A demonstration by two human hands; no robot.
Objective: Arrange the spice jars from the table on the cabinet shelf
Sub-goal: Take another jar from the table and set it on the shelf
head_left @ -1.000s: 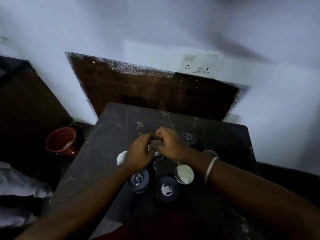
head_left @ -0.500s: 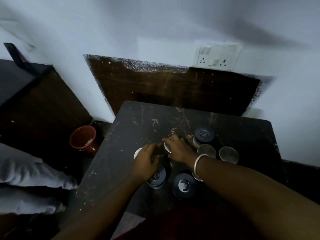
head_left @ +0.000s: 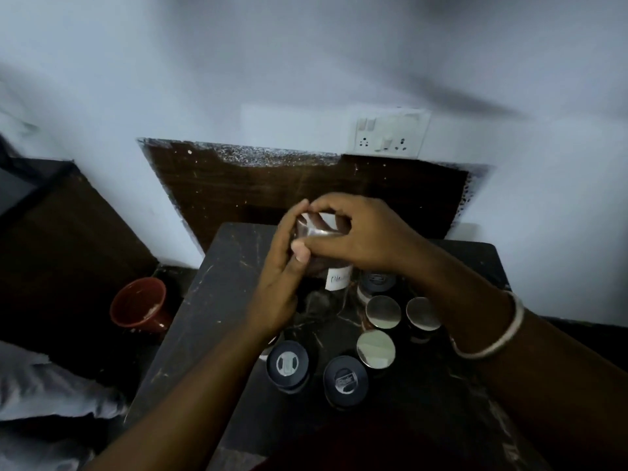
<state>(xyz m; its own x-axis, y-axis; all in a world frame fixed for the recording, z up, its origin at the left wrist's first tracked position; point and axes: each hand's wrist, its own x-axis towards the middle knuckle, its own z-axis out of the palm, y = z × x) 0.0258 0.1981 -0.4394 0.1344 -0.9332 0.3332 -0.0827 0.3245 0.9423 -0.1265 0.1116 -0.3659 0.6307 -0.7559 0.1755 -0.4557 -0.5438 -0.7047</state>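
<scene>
Fingers of my right hand curl over the metal lid of a glass spice jar, and my left hand presses against its left side, thumb on the lid's near rim; both hands are closed on this one jar. It hangs clear of the desk, above the far middle of the top, with its long axis tipped so the lid leans toward the far edge and me looking partly down on it. A white label shows low on the glass. The other jars stand in a cluster toward the near right of the desk, none touched. I see no cabinet shelf for certain; a dark cabinet-like surface lies off the desk's left edge, so I judge the carry goes left, which favours my left hand taking the jar. A red cup sits on the floor below that edge.
</scene>
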